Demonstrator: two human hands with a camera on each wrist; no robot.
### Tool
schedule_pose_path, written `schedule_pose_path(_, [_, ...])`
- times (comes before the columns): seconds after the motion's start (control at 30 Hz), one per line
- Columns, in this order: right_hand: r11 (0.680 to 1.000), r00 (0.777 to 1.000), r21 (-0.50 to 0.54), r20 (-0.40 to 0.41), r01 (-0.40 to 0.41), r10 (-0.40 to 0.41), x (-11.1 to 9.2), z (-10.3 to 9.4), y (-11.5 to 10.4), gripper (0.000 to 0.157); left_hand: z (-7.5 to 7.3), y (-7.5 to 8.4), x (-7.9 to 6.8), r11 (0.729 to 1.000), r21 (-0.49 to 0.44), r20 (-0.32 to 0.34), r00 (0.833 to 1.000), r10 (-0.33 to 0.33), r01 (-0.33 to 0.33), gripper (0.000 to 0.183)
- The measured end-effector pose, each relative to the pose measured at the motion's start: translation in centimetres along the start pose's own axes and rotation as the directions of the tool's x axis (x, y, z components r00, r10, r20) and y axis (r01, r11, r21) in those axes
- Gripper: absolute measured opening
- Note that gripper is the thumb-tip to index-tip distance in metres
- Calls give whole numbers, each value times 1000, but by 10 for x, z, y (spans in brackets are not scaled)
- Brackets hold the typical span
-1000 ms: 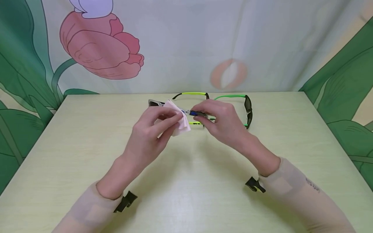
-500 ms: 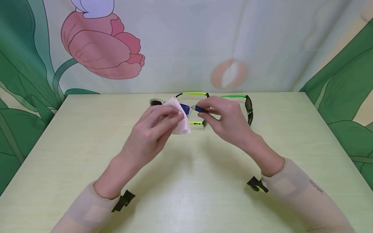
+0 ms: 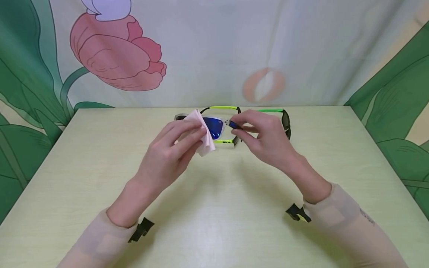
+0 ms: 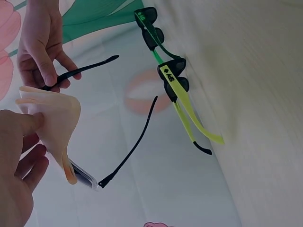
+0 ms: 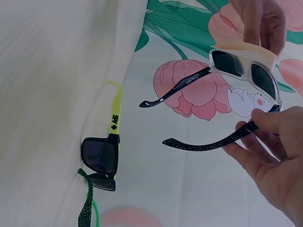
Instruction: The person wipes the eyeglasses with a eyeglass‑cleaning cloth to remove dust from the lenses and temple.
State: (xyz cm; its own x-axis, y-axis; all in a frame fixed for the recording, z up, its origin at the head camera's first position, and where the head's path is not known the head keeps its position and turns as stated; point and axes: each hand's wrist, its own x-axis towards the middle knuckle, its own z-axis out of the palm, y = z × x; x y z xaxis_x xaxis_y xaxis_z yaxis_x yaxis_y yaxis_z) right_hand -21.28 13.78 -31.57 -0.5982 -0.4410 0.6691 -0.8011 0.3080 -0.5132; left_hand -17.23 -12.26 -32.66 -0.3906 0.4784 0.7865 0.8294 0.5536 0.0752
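Note:
Clear-framed sunglasses with a blue mirrored lens (image 3: 213,127) are held up above the table, their black temples unfolded. My right hand (image 3: 268,136) pinches one temple near its hinge; in the right wrist view, thumb and fingers grip that speckled temple (image 5: 208,145). With my left hand (image 3: 169,150) I pinch a folded pale pink cleaning cloth (image 3: 207,143) over the front of the frame. The cloth (image 4: 54,111) hides much of the front in the left wrist view. From behind, both dark lenses (image 5: 227,62) show, with the cloth beyond them.
Behind the hands, yellow-and-black sunglasses (image 3: 222,108) lie on the table (image 3: 214,223) with temples open. Right of them are green-and-black sunglasses (image 3: 286,121), partly hidden by my right hand. A floral curtain (image 3: 207,56) hangs along the table's back edge.
My right hand and the sunglasses have shifted slightly right. The cloth has slid off the blue lens toward the bridge, so much more of that lens shows now.

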Motion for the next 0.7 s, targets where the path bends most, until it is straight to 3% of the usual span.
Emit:
schedule_pose_path(0.23, [1000,1000,-12,9,-9,9,1,2,-5,21,1,1,1,999,-4,-25,999,44,-44,39])
schedule_pose_path(0.47, [1000,1000,-8,28,-7,7,1,5,-8,21,5,6,5,988,-10,-66,986,150,-151,41])
schedule_pose_path(0.7, [1000,1000,-9,24,8,-7,0,6,-10,20,8,9,9,979,17,-49,978,203,-202,41])
